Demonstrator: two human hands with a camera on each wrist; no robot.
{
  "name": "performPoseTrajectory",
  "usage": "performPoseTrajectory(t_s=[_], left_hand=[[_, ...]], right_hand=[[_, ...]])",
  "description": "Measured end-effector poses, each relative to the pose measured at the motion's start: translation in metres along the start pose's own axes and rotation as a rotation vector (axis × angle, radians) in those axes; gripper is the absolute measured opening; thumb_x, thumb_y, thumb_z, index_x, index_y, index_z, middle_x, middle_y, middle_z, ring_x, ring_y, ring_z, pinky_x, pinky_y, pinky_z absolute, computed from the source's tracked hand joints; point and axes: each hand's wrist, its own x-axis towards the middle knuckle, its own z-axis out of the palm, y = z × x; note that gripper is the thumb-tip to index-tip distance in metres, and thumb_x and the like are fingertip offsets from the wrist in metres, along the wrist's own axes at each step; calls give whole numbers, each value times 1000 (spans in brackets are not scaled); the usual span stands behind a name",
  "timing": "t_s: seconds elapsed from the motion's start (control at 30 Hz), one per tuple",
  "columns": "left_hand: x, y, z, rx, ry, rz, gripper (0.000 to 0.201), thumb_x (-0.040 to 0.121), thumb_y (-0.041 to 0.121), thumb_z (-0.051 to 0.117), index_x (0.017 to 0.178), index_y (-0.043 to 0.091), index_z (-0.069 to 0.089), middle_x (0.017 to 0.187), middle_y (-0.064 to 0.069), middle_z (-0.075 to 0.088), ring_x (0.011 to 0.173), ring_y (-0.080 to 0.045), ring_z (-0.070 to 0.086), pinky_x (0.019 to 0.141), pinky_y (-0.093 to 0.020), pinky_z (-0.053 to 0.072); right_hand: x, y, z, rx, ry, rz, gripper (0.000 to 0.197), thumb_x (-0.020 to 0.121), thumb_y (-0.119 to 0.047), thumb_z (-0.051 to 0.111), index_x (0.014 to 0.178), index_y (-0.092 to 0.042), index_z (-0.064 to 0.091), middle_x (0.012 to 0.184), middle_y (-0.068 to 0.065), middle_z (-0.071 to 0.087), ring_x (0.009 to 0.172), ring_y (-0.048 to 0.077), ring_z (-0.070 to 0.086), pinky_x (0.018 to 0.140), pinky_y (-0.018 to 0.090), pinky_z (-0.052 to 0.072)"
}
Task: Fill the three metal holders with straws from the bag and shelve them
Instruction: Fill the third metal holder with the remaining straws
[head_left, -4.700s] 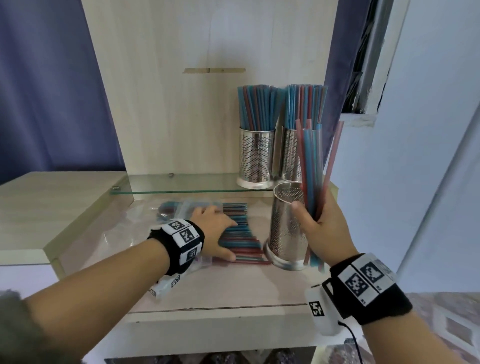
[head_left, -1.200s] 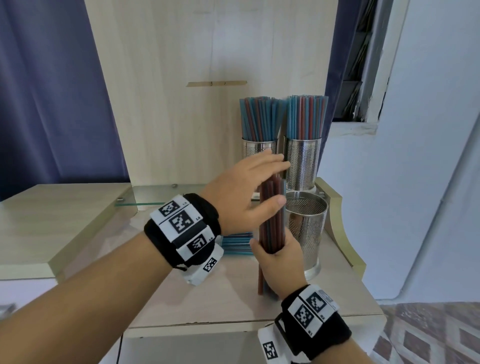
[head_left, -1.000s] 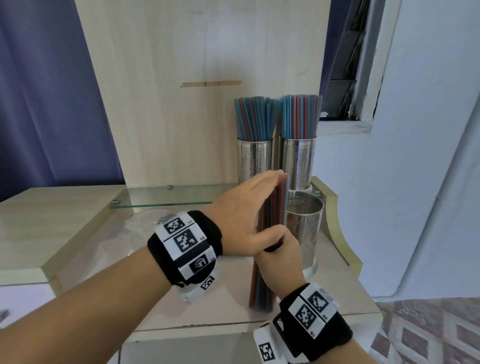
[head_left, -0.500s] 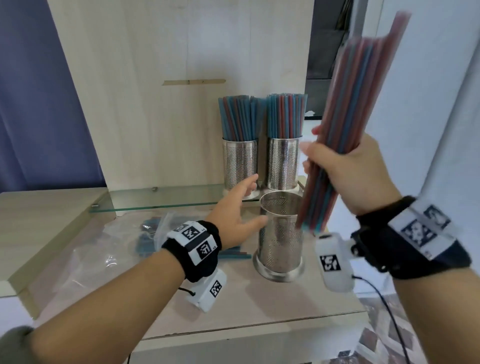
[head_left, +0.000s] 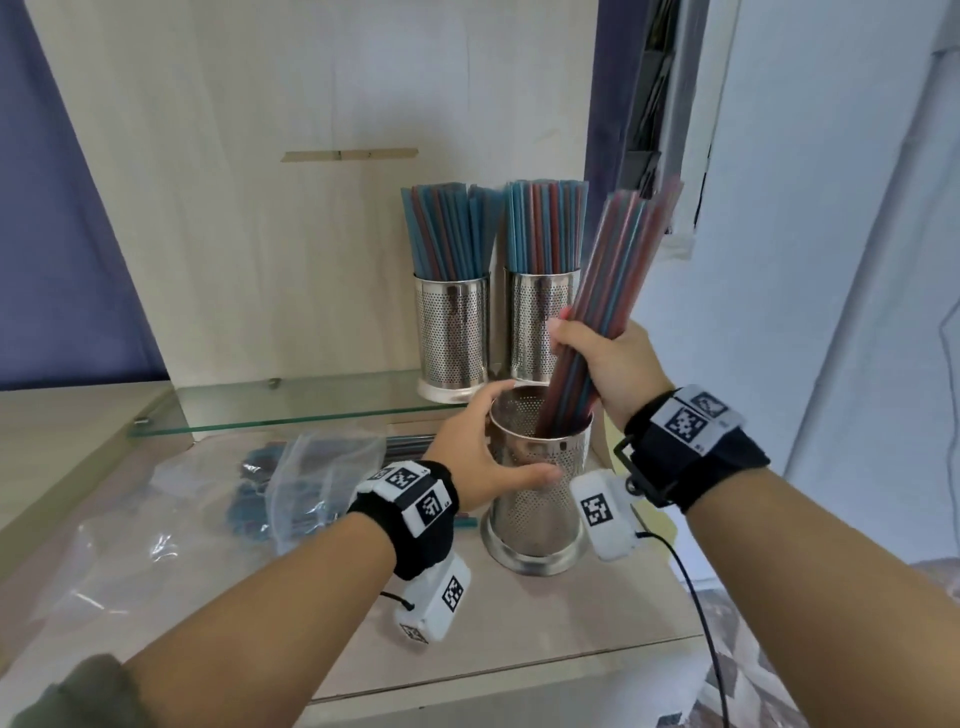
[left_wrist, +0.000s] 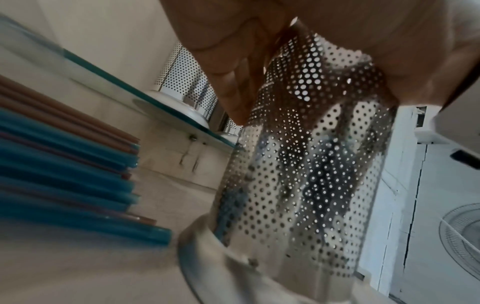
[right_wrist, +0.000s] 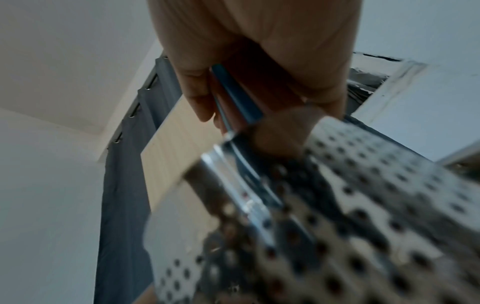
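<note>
A perforated metal holder (head_left: 535, 512) stands on the wooden counter (head_left: 519, 623). My left hand (head_left: 485, 457) grips its upper wall, thumb in front and fingers round the far side (left_wrist: 228, 67). My right hand (head_left: 597, 358) holds a bundle of red and blue straws (head_left: 618, 270), tilted to the right, with its lower ends inside the holder's mouth. Behind, two holders full of straws (head_left: 452, 343) (head_left: 540, 322) stand on the glass shelf (head_left: 291, 410). Loose straws (left_wrist: 64, 168) lie on the counter to the left, beside the clear bag (head_left: 311, 467).
A wooden back panel (head_left: 311, 182) rises behind the shelf. A white wall (head_left: 831, 312) closes the right side, and the counter ends just right of the holder. A cable (head_left: 696, 597) hangs from my right wrist.
My right hand has come down from high on the right, and the straw bundle's lower ends now sit in the holder. My left hand has closed round the holder.
</note>
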Motion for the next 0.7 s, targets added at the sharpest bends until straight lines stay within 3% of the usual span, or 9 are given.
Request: performPoseTrajectory(t_s=[0.1,0.17,0.23,0.37,0.53,0.6,0.7], left_hand=[[0,-2,-2,-29,11,17,95,53,50,89,131,44,35,112,28,54,102,21,51,86,1,35],[0,-4,-3,-49,7,26,93,52,46,90,128,46,35,110,32,53,99,29,46,82,6,33],[0,-5,-5,-61,-3,30,95,50,50,89,129,45,37,115,30,54,105,24,48,87,2,35],[3,-11,-4,-104,-35,24,100,50,49,90,135,41,39,126,17,58,115,4,55,98,-18,45],[3,-11,-3,-109,-38,7,103,51,46,91,137,36,36,127,15,57,116,4,54,100,-17,44],[2,-10,-4,-112,-42,-3,108,49,51,90,140,34,34,129,15,57,118,3,53,104,-23,43],[1,-7,-4,-114,-53,-10,109,50,54,89,141,35,33,132,15,56,122,0,52,107,-32,43]], right_hand=[[3,16,1,5,-63,167,11,79,-19,76,87,-14,69,81,5,66,79,21,66,87,43,56],[4,22,1,-4,-148,253,22,74,-22,80,90,-9,71,85,11,71,82,30,70,89,51,56],[4,27,1,-21,-229,302,26,69,-23,81,91,-12,73,93,15,73,91,35,70,91,53,54],[-2,33,0,-52,-360,362,17,83,-7,70,99,-11,70,100,13,74,95,30,69,89,42,55],[-4,30,-1,-36,-447,358,26,85,1,64,108,-13,64,92,7,74,82,19,72,72,31,58],[-3,30,-3,-9,-480,382,42,80,-6,72,120,-13,59,103,10,72,91,21,71,75,33,59],[-7,31,-14,-18,-470,430,92,60,-41,90,138,-22,46,123,11,66,112,28,65,96,50,51]])
